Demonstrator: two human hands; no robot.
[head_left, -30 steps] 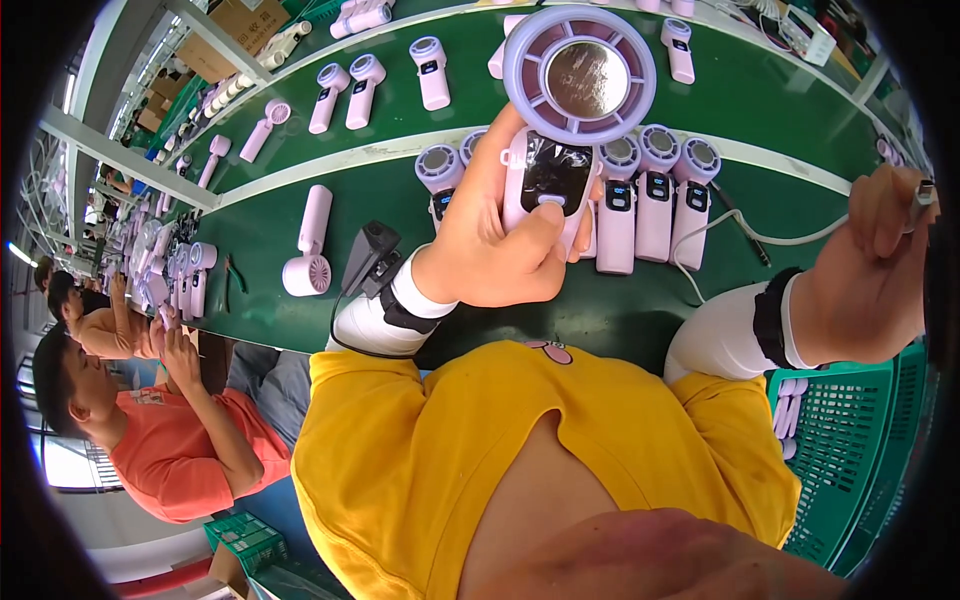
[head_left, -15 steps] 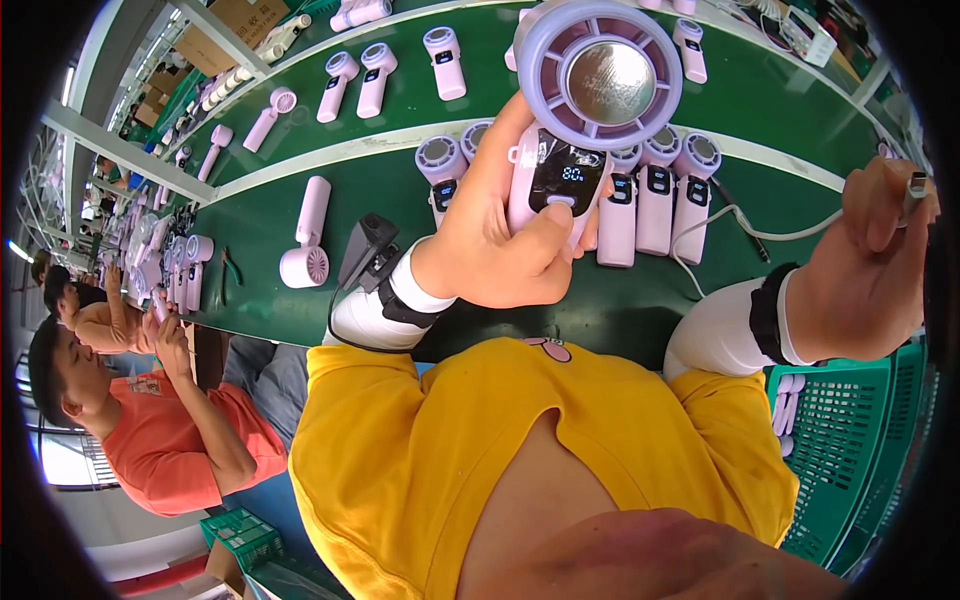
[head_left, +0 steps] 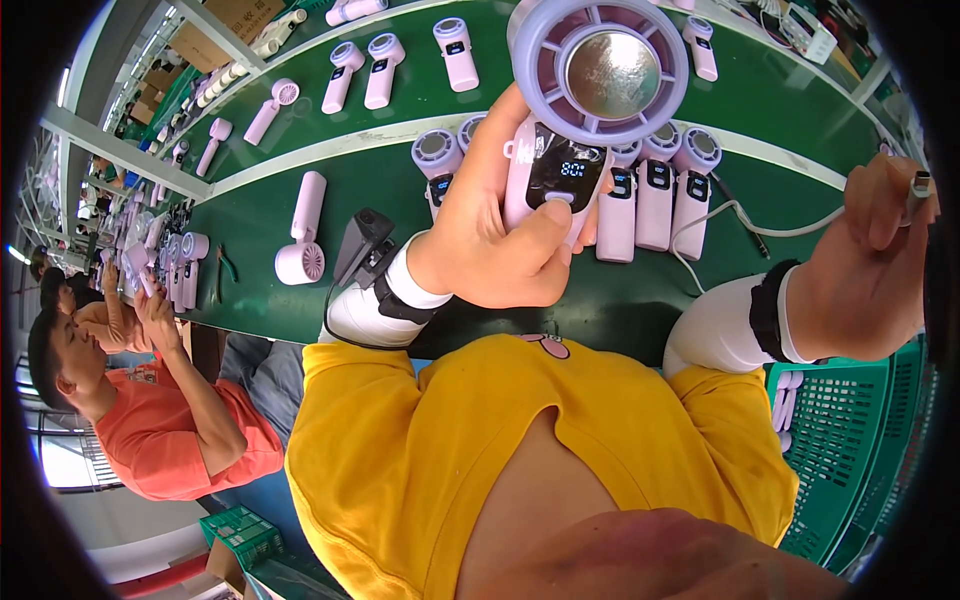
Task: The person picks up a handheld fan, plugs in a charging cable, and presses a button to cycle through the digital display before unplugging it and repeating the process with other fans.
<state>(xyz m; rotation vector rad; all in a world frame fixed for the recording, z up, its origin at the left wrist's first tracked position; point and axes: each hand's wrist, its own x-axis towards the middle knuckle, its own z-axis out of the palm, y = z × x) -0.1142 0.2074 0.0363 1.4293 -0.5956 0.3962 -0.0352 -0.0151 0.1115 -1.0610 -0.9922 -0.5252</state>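
A lilac handheld fan (head_left: 598, 118) is gripped upright by its handle in my left hand (head_left: 505, 245). Its round head has a shiny metal disc in the middle. My left thumb rests on the button below its lit black display. Held up at the far right, my right hand (head_left: 868, 262) has its fingers closed on the plug of a white cable (head_left: 735, 208). The metal tip of that plug shows past the fingers. Several similar fans (head_left: 655, 205) stand in a row behind the held one, which partly hides them.
Another fan (head_left: 308, 228) lies on the green table to the left, near pliers (head_left: 226, 270). More fans (head_left: 456, 55) sit on the green strip beyond the pale rail. A green crate (head_left: 840, 450) stands at lower right. A co-worker in an orange shirt (head_left: 185, 425) sits at left.
The fans on the far green strip have shifted a little to the right. The fan in my left hand has barely moved, and my right hand keeps its place.
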